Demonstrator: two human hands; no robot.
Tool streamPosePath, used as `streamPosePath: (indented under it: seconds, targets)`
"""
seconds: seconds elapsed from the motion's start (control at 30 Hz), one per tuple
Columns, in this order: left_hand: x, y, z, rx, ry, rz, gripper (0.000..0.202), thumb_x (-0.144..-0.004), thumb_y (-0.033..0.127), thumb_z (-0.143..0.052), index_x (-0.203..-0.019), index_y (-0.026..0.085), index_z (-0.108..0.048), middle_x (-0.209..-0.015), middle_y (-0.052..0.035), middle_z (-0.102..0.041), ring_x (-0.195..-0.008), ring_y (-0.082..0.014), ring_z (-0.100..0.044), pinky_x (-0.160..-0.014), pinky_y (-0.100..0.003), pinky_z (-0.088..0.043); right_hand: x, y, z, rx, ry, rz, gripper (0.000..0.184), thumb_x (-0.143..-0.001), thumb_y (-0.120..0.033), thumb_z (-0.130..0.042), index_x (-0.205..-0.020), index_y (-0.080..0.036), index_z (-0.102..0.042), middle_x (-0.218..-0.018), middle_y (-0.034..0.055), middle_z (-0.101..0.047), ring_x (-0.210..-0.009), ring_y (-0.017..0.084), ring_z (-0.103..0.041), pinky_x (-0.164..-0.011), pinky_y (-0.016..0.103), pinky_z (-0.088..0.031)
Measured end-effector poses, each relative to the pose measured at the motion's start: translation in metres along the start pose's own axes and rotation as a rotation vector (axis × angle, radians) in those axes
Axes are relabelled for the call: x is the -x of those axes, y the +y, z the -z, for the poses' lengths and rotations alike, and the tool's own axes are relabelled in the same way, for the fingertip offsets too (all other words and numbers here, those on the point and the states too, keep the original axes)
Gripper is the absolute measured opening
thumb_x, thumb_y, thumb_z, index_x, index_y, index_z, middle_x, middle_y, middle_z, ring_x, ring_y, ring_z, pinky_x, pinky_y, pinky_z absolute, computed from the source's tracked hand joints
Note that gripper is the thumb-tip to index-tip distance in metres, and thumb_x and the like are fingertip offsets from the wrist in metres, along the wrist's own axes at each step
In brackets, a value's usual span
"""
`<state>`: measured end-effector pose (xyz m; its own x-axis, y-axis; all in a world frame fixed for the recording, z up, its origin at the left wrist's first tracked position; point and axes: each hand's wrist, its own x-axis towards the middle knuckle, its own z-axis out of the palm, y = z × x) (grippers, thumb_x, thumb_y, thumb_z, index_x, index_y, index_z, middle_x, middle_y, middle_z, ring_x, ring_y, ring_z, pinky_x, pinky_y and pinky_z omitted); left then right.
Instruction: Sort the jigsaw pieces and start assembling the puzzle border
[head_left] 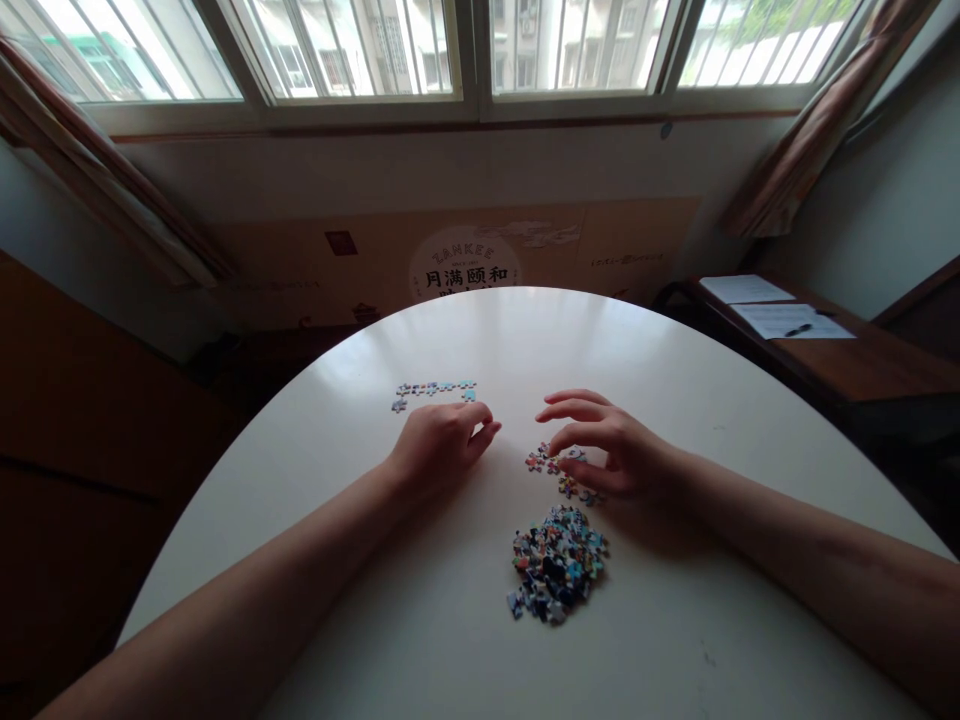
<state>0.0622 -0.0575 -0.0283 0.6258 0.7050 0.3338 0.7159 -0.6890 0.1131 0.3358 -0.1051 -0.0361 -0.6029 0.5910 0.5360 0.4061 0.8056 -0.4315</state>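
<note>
Nearest to us, our left forearm [247, 590] reaches in from the near left and our right forearm [810, 540] from the near right, both over a round white table [405, 630]. Between them, on the near part of the tabletop, we see a heaped pile of puzzle pieces [559, 565] in dark blue, pale blue, grey and a little red.

Beyond the pile and slightly right, a small cluster of pieces [538, 459] lies partly hidden under our right hand [615, 450]. That hand is spread, fingers apart and bent; thumb and index finger overlap the cluster in our view, and we cannot tell whether they touch it.

Our left hand [442, 440] is curled, its thumb and index finger drawn near each other; we cannot tell whether it grips a piece. Just past it, on the far left of the tabletop, runs a line of puzzle pieces [435, 387], with one piece on the near side at each end.

On the far side stands a tan printed panel [277, 250] below a barred window [472, 60], between a left curtain [127, 190] and a right curtain [817, 120]. To the far right, a brown side table [885, 370] bears papers [787, 321].
</note>
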Motion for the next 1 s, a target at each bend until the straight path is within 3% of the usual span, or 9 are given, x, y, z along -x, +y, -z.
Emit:
streamPosePath:
  seconds: [0.17, 0.27, 0.43, 0.63, 1.0]
  targets:
    - [0.001, -0.003, 0.000, 0.063, -0.093, -0.212, 0.027, -0.097, 0.033, -0.050, -0.080, 0.021, -0.067, -0.070, 0.0005, -0.068, -0.061, -0.0137, -0.060, -0.058, -0.027, -0.039, 0.000, -0.007, 0.005, 0.004, -0.118, -0.006, 0.009, -0.086, -0.030, -0.071, -0.093, -0.024, -0.068, -0.141, 0.0089, -0.059, -0.142, 0.030, -0.043, -0.114, 0.055, -0.038]
    - [0.001, -0.002, 0.000, 0.065, -0.120, -0.262, 0.028, -0.097, 0.032, -0.049, -0.078, 0.021, -0.067, -0.071, 0.0008, -0.069, -0.061, -0.0135, -0.060, -0.058, -0.027, -0.039, -0.002, -0.015, 0.006, 0.021, -0.205, 0.006, 0.008, -0.085, -0.031, -0.073, -0.088, -0.025, -0.069, -0.145, 0.0067, -0.056, -0.145, 0.030, -0.039, -0.119, 0.058, -0.030]
    - [0.001, -0.001, 0.003, 0.077, -0.121, -0.262, 0.028, -0.097, 0.031, -0.048, -0.079, 0.021, -0.067, -0.072, 0.0002, -0.070, -0.062, -0.0136, -0.061, -0.059, -0.026, -0.040, -0.002, -0.017, 0.003, 0.050, -0.283, 0.043, 0.010, -0.084, -0.032, -0.074, -0.094, -0.028, -0.072, -0.149, 0.0041, -0.054, -0.148, 0.030, -0.034, -0.119, 0.061, -0.026]
    - [0.000, 0.001, 0.004, 0.076, -0.125, -0.255, 0.027, -0.097, 0.031, -0.049, -0.080, 0.021, -0.068, -0.073, -0.0001, -0.070, -0.062, -0.0136, -0.062, -0.059, -0.027, -0.041, 0.000, -0.011, 0.001, 0.029, -0.268, 0.036, 0.009, -0.084, -0.034, -0.075, -0.091, -0.028, -0.074, -0.146, 0.0042, -0.056, -0.147, 0.031, -0.036, -0.117, 0.063, -0.030]
    - [-0.001, 0.000, 0.003, 0.100, -0.112, -0.245, 0.026, -0.095, 0.030, -0.049, -0.081, 0.021, -0.068, -0.073, -0.0001, -0.070, -0.063, -0.0132, -0.062, -0.059, -0.026, -0.042, -0.004, -0.023, 0.004, -0.004, -0.283, 0.045, 0.010, -0.087, -0.029, -0.073, -0.096, -0.032, -0.077, -0.147, 0.0012, -0.056, -0.148, 0.031, -0.035, -0.119, 0.062, -0.029]
